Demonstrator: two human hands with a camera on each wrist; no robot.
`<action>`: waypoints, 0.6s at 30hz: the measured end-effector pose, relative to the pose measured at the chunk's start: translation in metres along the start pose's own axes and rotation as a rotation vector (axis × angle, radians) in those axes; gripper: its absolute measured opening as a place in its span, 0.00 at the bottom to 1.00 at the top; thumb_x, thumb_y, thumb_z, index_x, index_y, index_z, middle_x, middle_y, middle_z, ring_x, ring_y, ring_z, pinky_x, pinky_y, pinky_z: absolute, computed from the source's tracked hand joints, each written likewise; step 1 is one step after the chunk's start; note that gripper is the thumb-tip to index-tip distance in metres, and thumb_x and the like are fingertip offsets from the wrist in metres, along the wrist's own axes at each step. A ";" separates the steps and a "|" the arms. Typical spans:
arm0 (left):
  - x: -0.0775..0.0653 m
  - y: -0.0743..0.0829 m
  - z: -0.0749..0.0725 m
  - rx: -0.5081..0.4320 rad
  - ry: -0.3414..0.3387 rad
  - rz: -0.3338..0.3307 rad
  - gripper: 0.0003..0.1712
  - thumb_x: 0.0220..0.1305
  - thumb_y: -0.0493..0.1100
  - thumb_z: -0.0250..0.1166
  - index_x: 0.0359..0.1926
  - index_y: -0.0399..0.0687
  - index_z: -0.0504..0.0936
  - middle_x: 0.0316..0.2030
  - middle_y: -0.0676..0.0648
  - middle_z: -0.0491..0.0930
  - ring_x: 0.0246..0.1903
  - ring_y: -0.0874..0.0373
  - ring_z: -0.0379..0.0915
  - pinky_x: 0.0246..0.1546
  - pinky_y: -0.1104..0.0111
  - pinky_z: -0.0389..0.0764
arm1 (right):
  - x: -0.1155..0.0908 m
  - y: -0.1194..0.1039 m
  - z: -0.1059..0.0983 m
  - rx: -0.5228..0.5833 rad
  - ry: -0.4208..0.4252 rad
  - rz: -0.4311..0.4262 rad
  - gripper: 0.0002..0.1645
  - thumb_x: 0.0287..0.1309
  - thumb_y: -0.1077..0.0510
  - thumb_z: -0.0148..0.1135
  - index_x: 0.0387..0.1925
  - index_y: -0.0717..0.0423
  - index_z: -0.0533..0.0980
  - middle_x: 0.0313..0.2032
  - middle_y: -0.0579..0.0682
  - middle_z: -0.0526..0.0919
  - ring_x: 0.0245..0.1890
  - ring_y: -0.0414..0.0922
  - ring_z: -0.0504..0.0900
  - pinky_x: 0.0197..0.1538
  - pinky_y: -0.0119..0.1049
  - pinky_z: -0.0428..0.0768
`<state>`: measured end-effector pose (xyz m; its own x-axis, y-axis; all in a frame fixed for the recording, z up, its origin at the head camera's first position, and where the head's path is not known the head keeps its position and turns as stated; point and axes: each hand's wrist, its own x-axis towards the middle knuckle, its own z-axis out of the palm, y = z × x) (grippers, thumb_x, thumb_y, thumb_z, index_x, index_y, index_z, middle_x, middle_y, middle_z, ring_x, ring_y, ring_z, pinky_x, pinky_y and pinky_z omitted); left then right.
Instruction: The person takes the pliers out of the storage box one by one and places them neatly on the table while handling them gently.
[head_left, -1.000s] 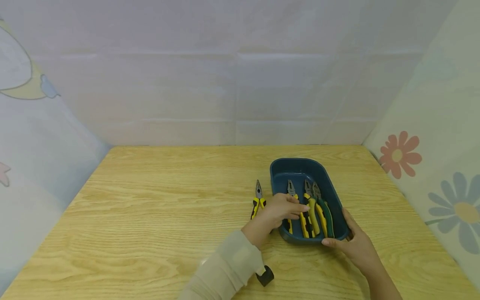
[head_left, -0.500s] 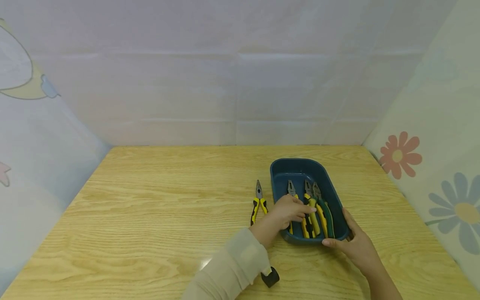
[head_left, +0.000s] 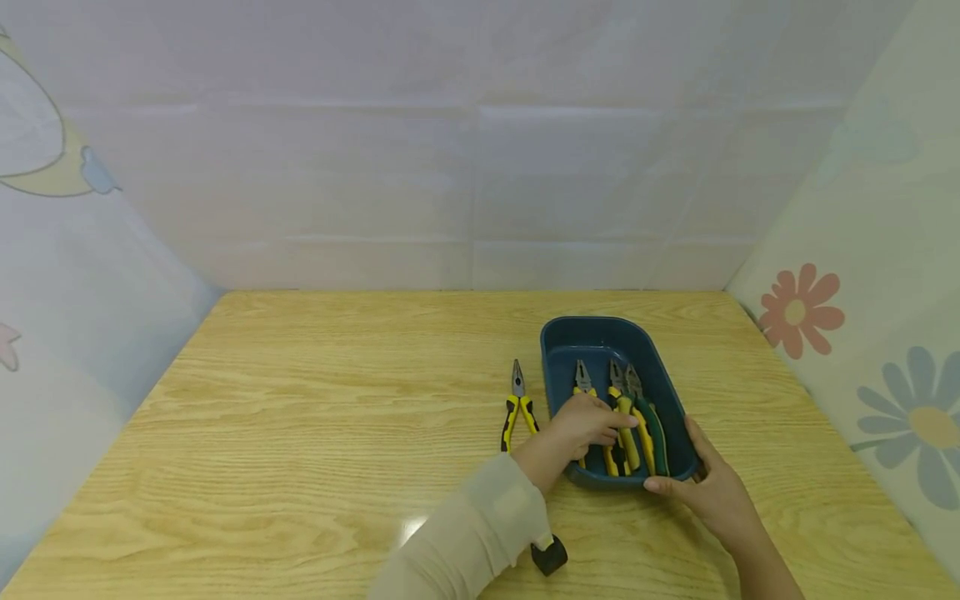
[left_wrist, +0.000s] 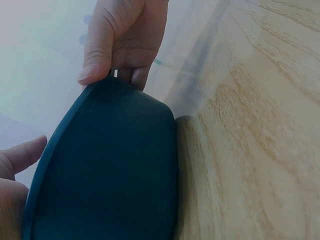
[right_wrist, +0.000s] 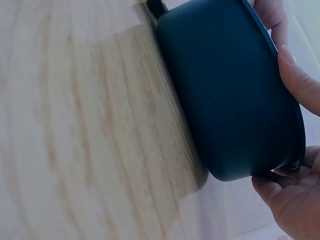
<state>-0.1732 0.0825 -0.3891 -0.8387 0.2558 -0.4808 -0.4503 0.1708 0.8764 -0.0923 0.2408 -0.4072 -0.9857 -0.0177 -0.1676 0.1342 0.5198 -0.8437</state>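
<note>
A dark blue tray holds pliers with yellow, black and green handles. Three heads show: combination pliers on the left, and two pairs of pliers close together on the right. Reaching over the near wall, my left hand has its index finger stretched across the handles, the others loosely bent. I cannot tell whether the fingertip touches one. My right hand grips the tray's near right corner, thumb on the rim and fingers along the outside, as the right wrist view shows. Both wrist views see the tray's outer wall.
Long-nose pliers with yellow and black handles lie on the wooden table just left of the tray, partly hidden by my left arm. A black wrist strap piece hangs under the left sleeve. Patterned walls enclose the table's sides and back.
My left hand has shifted slightly to the right across the pliers, showing more of the long-nose pliers' handles. The right hand and tray stay where they were.
</note>
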 end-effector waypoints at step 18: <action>0.010 -0.002 0.014 -0.052 0.146 -0.018 0.17 0.44 0.40 0.69 0.34 0.39 0.73 0.28 0.44 0.76 0.31 0.49 0.76 0.41 0.54 0.71 | 0.001 0.001 -0.001 -0.027 0.008 0.009 0.61 0.46 0.52 0.64 0.63 0.46 0.27 0.64 0.60 0.33 0.58 0.64 0.48 0.52 0.53 0.60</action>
<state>-0.1765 0.0978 -0.3959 -0.8641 0.1110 -0.4909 -0.4781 0.1241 0.8695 -0.0934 0.2420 -0.4083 -0.9852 -0.0060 -0.1712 0.1405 0.5431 -0.8278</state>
